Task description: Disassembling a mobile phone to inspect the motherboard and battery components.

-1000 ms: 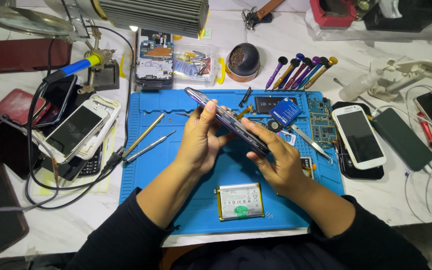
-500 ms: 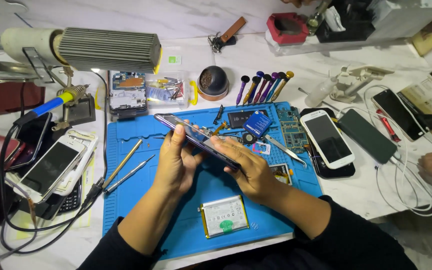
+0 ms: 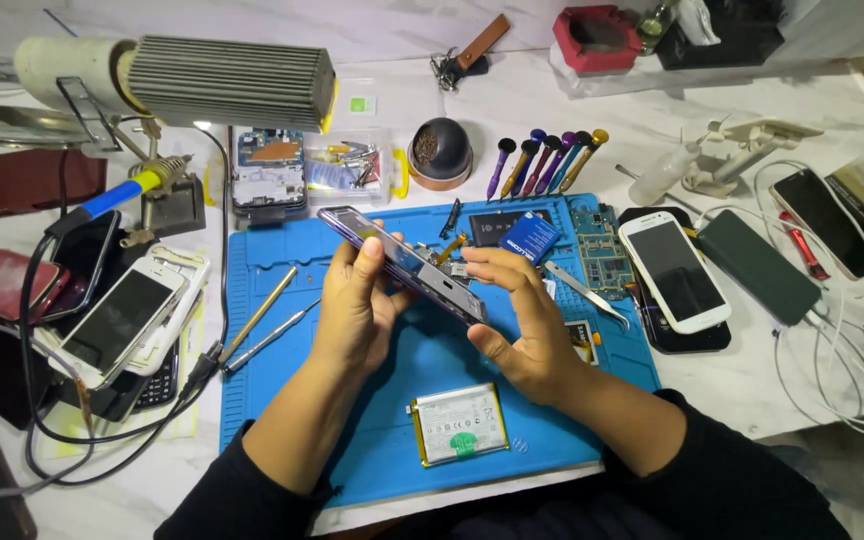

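Both my hands hold an opened smartphone (image 3: 402,264) tilted on edge above the blue work mat (image 3: 282,390). My left hand (image 3: 355,305) grips its near long side, thumb up along the frame. My right hand (image 3: 522,325) clasps the lower right end, fingers curled over the top edge. An orange flex cable (image 3: 449,247) sticks up from the phone's inside. A loose phone battery (image 3: 458,423) lies flat on the mat in front of my wrists.
Two metal tools (image 3: 262,325) lie on the mat's left. Tweezers (image 3: 577,288), a circuit board (image 3: 600,240) and a white phone (image 3: 674,270) sit right. Screwdrivers (image 3: 542,160), a soldering iron (image 3: 117,195), a lamp (image 3: 222,80) and stacked phones (image 3: 117,320) ring the mat.
The view has swung, so everything sits further left in frame. My hands keep the same hold on the phone, which stays tilted above the mat.
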